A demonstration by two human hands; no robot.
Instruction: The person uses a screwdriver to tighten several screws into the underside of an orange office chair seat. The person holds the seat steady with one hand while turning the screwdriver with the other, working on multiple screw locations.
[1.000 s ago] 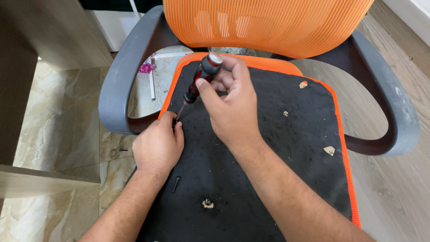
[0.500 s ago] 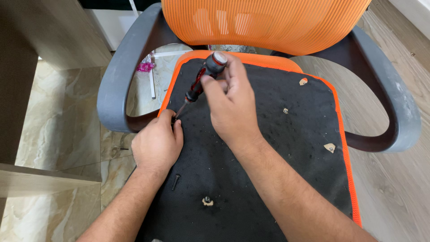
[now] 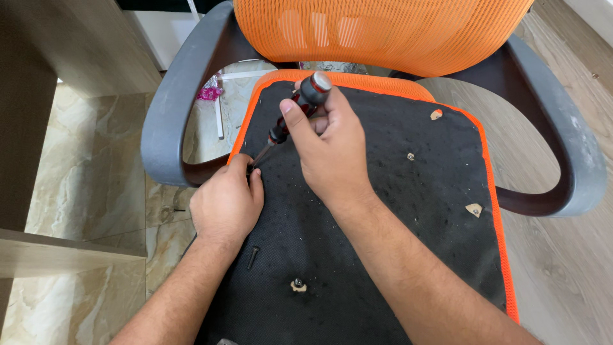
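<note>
Black-and-red screwdriver (image 3: 295, 112) sits clenched in the right hand (image 3: 332, 150), its tip slanting toward seven o'clock where the left hand (image 3: 227, 201) pinches closed at the black seat (image 3: 396, 230) edge, probably steadying a screw being driven, while a loose screw (image 3: 253, 257) lies at six o'clock.

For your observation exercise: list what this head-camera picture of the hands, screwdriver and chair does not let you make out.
1. Head view: the screwdriver tip and whatever it meets, hidden behind the left hand fingers.
2. How the right hand grips the handle underneath, covered by the hand itself.
3. The loose dark screw on the black seat underside: head type too small.
4. Chair base: cut off by the bottom edge.
</note>
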